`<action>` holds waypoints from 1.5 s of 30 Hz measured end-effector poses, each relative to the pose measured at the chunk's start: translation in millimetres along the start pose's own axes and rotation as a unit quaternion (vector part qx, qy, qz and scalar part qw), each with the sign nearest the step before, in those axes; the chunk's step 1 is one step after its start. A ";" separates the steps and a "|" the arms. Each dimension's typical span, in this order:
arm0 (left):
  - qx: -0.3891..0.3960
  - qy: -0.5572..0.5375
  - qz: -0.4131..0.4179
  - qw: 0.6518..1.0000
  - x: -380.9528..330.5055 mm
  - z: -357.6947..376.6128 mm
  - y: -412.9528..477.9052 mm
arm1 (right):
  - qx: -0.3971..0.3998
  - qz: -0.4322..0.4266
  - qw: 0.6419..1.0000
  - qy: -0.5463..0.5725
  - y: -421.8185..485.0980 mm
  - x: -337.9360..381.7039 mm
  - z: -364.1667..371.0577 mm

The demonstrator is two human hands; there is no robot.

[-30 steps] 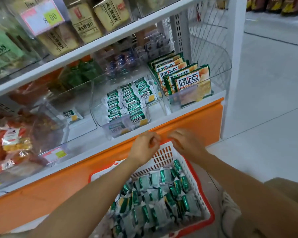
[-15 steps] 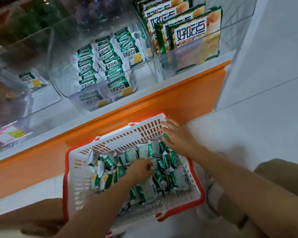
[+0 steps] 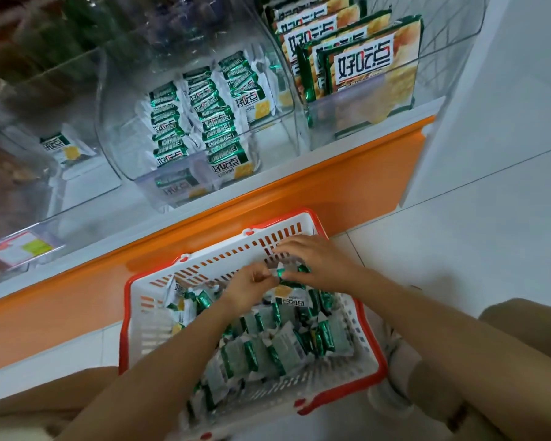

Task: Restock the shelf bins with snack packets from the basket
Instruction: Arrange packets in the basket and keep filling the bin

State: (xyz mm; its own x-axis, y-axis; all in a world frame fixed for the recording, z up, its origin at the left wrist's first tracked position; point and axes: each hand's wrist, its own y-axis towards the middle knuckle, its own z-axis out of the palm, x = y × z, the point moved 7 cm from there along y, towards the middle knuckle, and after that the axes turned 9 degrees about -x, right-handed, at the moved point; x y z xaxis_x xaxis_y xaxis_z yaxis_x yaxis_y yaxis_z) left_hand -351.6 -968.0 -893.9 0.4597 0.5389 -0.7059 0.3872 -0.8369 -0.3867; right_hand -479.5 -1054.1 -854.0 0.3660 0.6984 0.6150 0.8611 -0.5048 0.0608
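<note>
One green-and-white snack packet [image 3: 280, 274], pinched at its left end in the curled fingers of the left hand [image 3: 252, 281], over the far end of the basket [image 3: 147, 342]. At its other end the right hand [image 3: 318, 259], fingers fairly straight, spread across the slotted wall; pinching or only touching, impossible to tell. Beneath, a loose heap of packets [image 3: 268, 351] in that red-rimmed basket on the floor [image 3: 490, 218]. Above the orange shelf front [image 3: 331, 186], a clear middle bin [image 3: 118, 138] with rows of packets [image 3: 217, 128]; big packs [image 3: 363, 62] in the bin just right.
</note>
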 end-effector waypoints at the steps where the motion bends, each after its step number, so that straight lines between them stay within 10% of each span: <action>1: -0.004 -0.028 0.005 1.000 -7.6 -6.4 -0.6 | 0.023 0.012 1.000 0.015 0.1 3.6 0.4; 9: -0.047 -0.148 0.060 0.986 -64.4 -46.4 -13.1 | -0.046 0.061 0.987 0.140 4.7 17.0 -26.7; 23: -0.180 -0.256 0.196 0.929 -159.2 -117.4 -38.0 | -0.331 0.041 0.848 0.412 20.4 61.5 -146.8; 34: -0.289 -0.155 0.247 0.912 -231.2 -201.0 5.1 | -0.449 -0.058 0.880 0.145 54.9 70.2 -228.5; 45: -0.289 0.002 0.181 0.940 -252.7 -198.0 100.0 | -0.373 -0.031 0.927 0.017 86.3 47.4 -217.7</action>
State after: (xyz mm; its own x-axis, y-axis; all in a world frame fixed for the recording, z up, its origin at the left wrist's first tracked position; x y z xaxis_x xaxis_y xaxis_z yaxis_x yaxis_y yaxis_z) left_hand -270.7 -1168.9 -636.7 0.6471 0.2302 -0.7268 0.5745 -0.7740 0.2663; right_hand -464.7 -1175.1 -648.5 0.3017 0.7272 0.6166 0.3907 -0.6842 0.6158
